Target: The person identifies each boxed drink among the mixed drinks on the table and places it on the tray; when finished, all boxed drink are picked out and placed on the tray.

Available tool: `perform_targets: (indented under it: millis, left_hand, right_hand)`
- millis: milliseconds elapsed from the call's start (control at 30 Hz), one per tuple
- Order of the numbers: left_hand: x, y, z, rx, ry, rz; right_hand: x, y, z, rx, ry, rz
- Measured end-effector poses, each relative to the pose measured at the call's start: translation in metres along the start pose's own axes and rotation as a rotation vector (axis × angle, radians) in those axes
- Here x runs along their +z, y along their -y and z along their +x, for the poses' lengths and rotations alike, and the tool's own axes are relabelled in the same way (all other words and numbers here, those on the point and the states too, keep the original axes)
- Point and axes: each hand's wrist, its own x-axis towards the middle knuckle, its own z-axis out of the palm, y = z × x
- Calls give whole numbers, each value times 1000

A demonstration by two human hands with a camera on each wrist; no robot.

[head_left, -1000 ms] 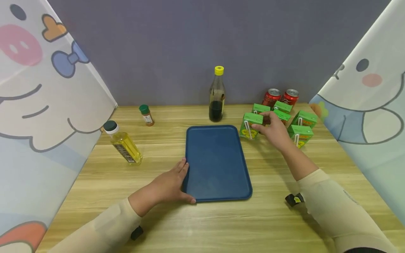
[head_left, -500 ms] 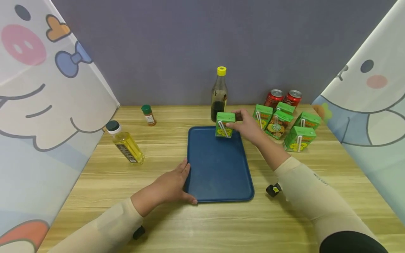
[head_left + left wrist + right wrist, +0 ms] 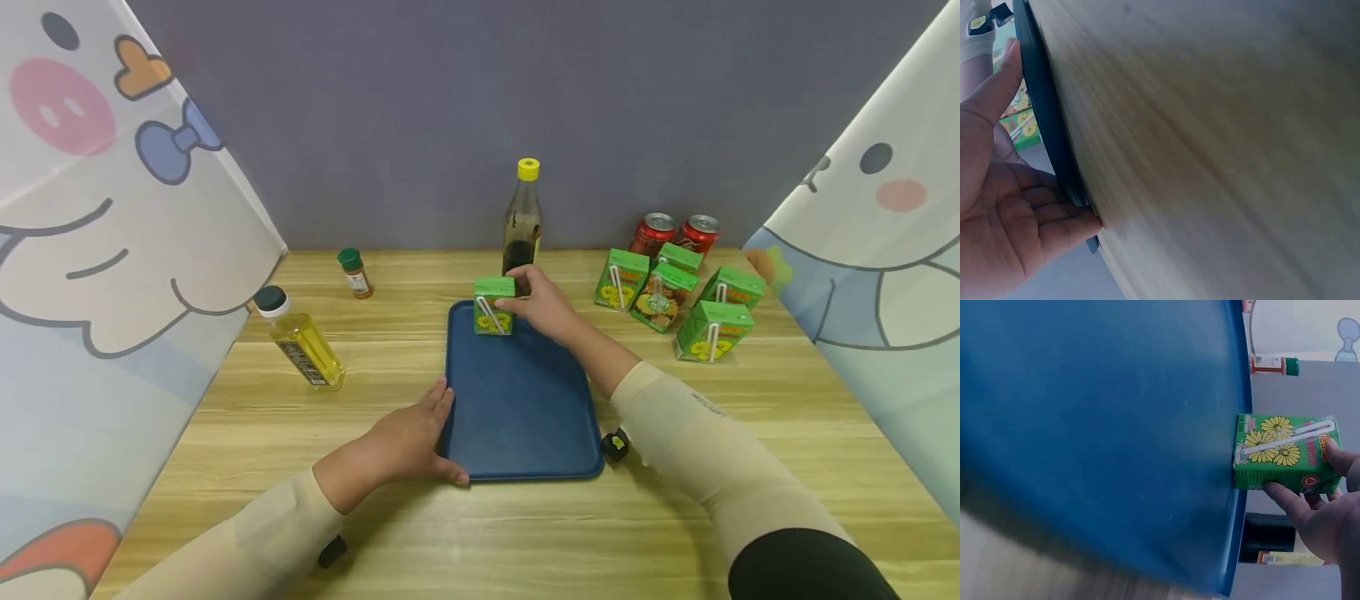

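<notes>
A green drink carton (image 3: 492, 310) with yellow flowers and a white straw stands upright at the far left corner of the blue tray (image 3: 525, 408). My right hand (image 3: 543, 307) pinches the carton from its right side; in the right wrist view, thumb and fingers lie around the top of the drink carton (image 3: 1285, 453). My left hand (image 3: 408, 437) rests against the tray's left edge, thumb at the near corner and fingers straight along the side. In the left wrist view the fingertips of my left hand (image 3: 1016, 212) touch the rim of the tray (image 3: 1047, 106).
Several more green cartons (image 3: 663, 296) stand right of the tray, with two red cans (image 3: 652, 235) behind them. A soy sauce bottle (image 3: 521, 225) is just behind the tray. Left are an oil bottle (image 3: 306, 346) and a small spice jar (image 3: 356, 273).
My right hand has carried the drink carton leftward from the group on the right, over the tray to its far left corner. The left hand has stayed at the tray's edge.
</notes>
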Motion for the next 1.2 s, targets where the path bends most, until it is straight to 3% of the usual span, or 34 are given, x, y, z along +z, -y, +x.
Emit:
perform_targets:
  millis: [400,667,867,1033,1200]
  left_hand:
    - [0,-1,0,10,1,11]
    - [1,0,1,10,1,29]
    - [0,-1,0,12,2,25]
    - [1,-1,1,11,8,19]
    - [1,-1,1,6,16,21]
  right_hand:
    - [14,8,11,-6,32,-13]
    - [5,10,8,-24,68,-53]
    - [-29,19,-5,-54,30,-136]
    - [-72,21,-19,-38,-32,-185]
    - [-119,15,-44,-15,-143,-187]
